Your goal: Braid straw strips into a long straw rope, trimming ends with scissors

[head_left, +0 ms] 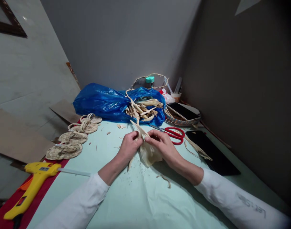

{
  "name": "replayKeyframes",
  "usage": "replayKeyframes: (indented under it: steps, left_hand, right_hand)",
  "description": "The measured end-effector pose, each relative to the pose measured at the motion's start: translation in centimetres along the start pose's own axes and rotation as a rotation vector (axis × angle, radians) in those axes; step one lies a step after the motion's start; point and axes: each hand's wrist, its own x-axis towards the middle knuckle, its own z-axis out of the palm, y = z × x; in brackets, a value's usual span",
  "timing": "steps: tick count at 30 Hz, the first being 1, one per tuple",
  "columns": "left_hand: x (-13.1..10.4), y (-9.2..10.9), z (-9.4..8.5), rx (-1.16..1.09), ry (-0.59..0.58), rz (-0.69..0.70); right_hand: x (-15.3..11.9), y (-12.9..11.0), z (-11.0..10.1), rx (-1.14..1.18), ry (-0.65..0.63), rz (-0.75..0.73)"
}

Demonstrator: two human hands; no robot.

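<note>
Both my hands meet over the middle of the table, fingers pinched on a pale dried corn husk [149, 155]. My left hand [129, 145] grips its left edge, and my right hand [164, 146] pinches it from the right. The broad part of the husk hangs down between my hands, while a narrow tip points up and away. A braided husk cord [135, 109] runs from behind my fingers toward a blue plastic bag [101, 100]; where it joins the husk is hidden by my fingers. Red-handled scissors [175, 135] lie just beyond my right hand.
Several woven husk slippers [64, 150] line the table's left edge. A yellow glue gun [33, 187] lies nearer, its glue stick pointing right. More husks [145, 109] spill from the bag. Right stand a basket [183, 121] holding a phone [183, 111] and a black tablet-like slab [212, 152].
</note>
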Motion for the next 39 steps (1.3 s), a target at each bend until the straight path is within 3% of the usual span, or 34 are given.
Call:
replayKeyframes:
  steps: [5, 9, 11, 14, 15, 16, 18, 19, 21, 22, 24, 25, 29, 36, 39]
  left_hand:
    - [0.3, -0.2, -0.3, -0.108, 0.049, -0.112]
    - [0.4, -0.5, -0.5, -0.069, 0.040, -0.093]
    - [0.4, -0.5, -0.5, -0.068, 0.037, -0.090]
    - [0.3, -0.3, -0.5, -0.114, 0.046, -0.108]
    - [0.3, -0.2, -0.5, -0.135, 0.039, -0.113]
    - [0.2, -0.1, -0.4, -0.157, 0.025, -0.118]
    - [0.0, 0.1, -0.4, -0.204, -0.022, -0.121]
    - [-0.2, 0.2, -0.3, -0.226, -0.047, -0.121]
    - [-0.4, 0.2, -0.1, -0.264, -0.092, -0.109]
    - [-0.6, 0.2, 0.0, -0.276, -0.105, -0.097]
    - [-0.7, 0.2, 0.1, -0.281, -0.125, -0.071]
    - [-0.8, 0.2, 0.1, -0.281, -0.131, -0.060]
    - [-0.8, 0.3, -0.2, -0.298, -0.156, -0.068]
    - [-1.3, 1.2, -1.4, -0.250, -0.210, -0.114]
    - [-1.6, 1.7, -1.8, -0.262, -0.219, -0.145]
  right_hand:
    - [0.4, -1.0, -0.3, 0.344, -0.047, 0.134]
    - [0.5, -4.4, -3.3, 0.496, -0.089, 0.159]
    - [0.1, -7.0, -6.2, 0.429, 0.022, 0.080]
    - [-0.4, -9.3, -10.3, 0.276, 0.356, -0.132]
    - [-0.4, -9.3, -11.1, 0.180, 0.375, -0.111]
    - [-0.2, -8.9, -11.4, 0.072, 0.309, -0.048]
    - [0.5, -7.3, -10.8, -0.218, 0.149, 0.035]
    - [0.8, -6.3, -9.9, -0.384, 0.171, -0.007]
    - [1.2, -4.6, -7.5, -0.641, 0.221, -0.227]
    - [1.1, -3.9, -6.3, -0.689, 0.133, -0.302]
    - [0.7, -3.0, -4.0, -0.694, -0.115, -0.281]
    - [0.3, -2.7, -3.2, -0.697, -0.164, -0.266]
    - [-0.6, -2.0, -1.6, -0.721, -0.147, -0.225]
    - [-0.7, -1.9, -1.1, -0.615, -0.124, -0.169]
    - [-0.5, -1.8, -1.3, -0.462, -0.131, -0.101]
